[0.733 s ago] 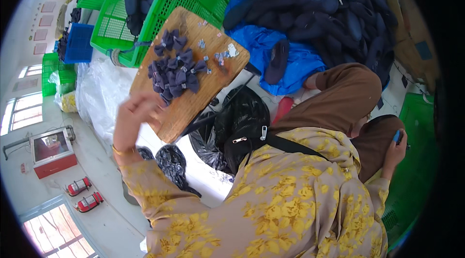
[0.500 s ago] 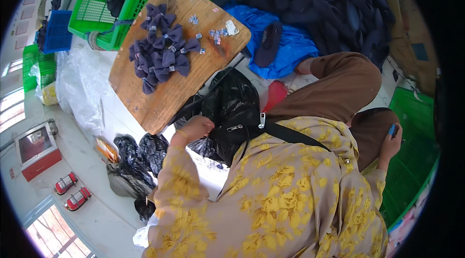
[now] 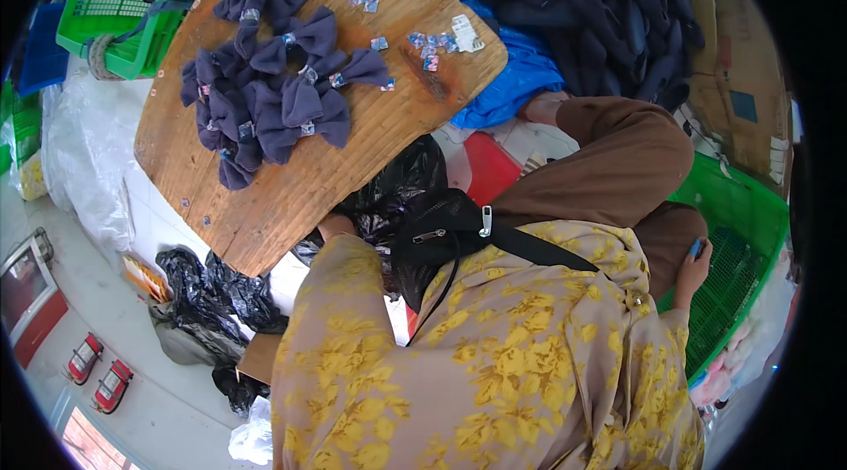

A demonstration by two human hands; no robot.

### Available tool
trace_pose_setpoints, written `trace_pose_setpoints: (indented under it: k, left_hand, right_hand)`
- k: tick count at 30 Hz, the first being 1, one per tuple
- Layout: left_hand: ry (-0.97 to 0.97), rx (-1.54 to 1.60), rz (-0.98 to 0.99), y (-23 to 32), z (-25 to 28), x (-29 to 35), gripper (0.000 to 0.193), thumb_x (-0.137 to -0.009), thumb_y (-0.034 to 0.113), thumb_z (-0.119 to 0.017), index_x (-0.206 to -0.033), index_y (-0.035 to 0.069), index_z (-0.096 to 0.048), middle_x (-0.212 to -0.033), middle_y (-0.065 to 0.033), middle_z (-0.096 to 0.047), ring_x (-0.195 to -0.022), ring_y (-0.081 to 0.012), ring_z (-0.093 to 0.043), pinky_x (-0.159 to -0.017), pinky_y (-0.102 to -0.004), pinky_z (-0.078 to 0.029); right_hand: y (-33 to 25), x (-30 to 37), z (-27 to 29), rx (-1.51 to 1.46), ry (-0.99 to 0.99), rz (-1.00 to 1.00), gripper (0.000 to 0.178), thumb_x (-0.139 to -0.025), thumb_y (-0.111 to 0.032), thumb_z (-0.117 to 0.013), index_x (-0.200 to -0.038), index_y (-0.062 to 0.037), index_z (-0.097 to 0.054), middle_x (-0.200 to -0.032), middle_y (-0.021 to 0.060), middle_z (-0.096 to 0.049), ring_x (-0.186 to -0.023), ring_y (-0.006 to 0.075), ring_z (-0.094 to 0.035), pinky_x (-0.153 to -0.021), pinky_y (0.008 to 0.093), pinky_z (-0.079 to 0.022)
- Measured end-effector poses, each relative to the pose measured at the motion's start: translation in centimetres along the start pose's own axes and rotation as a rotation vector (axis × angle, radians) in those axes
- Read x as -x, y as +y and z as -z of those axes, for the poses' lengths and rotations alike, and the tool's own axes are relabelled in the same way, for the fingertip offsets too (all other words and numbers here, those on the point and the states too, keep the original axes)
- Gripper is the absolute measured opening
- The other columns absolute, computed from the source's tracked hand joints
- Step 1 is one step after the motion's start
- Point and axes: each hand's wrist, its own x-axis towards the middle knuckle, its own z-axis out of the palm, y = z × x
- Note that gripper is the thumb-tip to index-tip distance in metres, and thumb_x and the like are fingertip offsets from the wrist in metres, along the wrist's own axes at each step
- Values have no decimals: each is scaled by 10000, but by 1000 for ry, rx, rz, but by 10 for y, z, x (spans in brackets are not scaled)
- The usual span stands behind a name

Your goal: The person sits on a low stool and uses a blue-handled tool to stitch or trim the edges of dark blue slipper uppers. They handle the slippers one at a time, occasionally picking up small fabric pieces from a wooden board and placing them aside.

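My left hand (image 3: 335, 226) reaches under the near edge of a wooden board (image 3: 291, 205), beside black plastic bags (image 3: 401, 183); its fingers are hidden. On the board lies a heap of bow-shaped dark grey-blue cloth pieces (image 3: 273, 104), pinched at the middle by small printed bands. Small printed squares (image 3: 430, 51) are scattered to their right, next to a white torn label (image 3: 467, 33). My right hand (image 3: 693, 276) rests at my right knee with something blue on its thumb. Its fingers are curled around a small dark thing that I cannot make out.
Green crates stand at far left (image 3: 106, 11) and right (image 3: 732, 293). A large pile of dark sock-like pieces (image 3: 565, 20) lies beyond blue plastic sheeting (image 3: 512, 86). A cardboard box (image 3: 741, 73) is at far right, and two red extinguishers (image 3: 112, 386) stand at lower left.
My view has shifted, bringing the board closer and lower left. My left hand has moved from beside the black bag to under the board's edge. My right hand stays by the knee.
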Motion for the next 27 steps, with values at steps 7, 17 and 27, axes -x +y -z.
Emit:
trace_pose_setpoints:
  k: [7, 17, 27]
  left_hand:
    - [-439, 220, -334, 34, 20, -25, 225, -854, 184, -593, -992, 90, -744, -1114, -125, -678, -1170, -275, -583, -962, -417, -469]
    - [-499, 449, -173, 61, -6, -17, 235, -849, 201, -596, -998, 94, -744, -1114, -133, -677, -1163, -272, -587, -953, -416, -473]
    - [-552, 583, -161, 84, -16, -23, 245, -844, 218, -600, -1003, 99, -744, -1113, -141, -677, -1155, -269, -592, -944, -415, -477]
  right_hand:
    - [-26, -3, 16, 39, -55, 35, 231, -940, -139, -501, -1155, -73, -557, -1058, 165, -649, -950, 365, -635, -807, 412, -494]
    - [-23, 6, 26, 68, -140, 27, 190, -948, -154, -504, -1118, -100, -568, -1019, 153, -658, -928, 346, -649, -789, 407, -506]
    - [-43, 21, 50, 45, -211, 93, 219, -945, -124, -544, -1142, -29, -558, -1035, 178, -659, -948, 328, -651, -806, 373, -498]
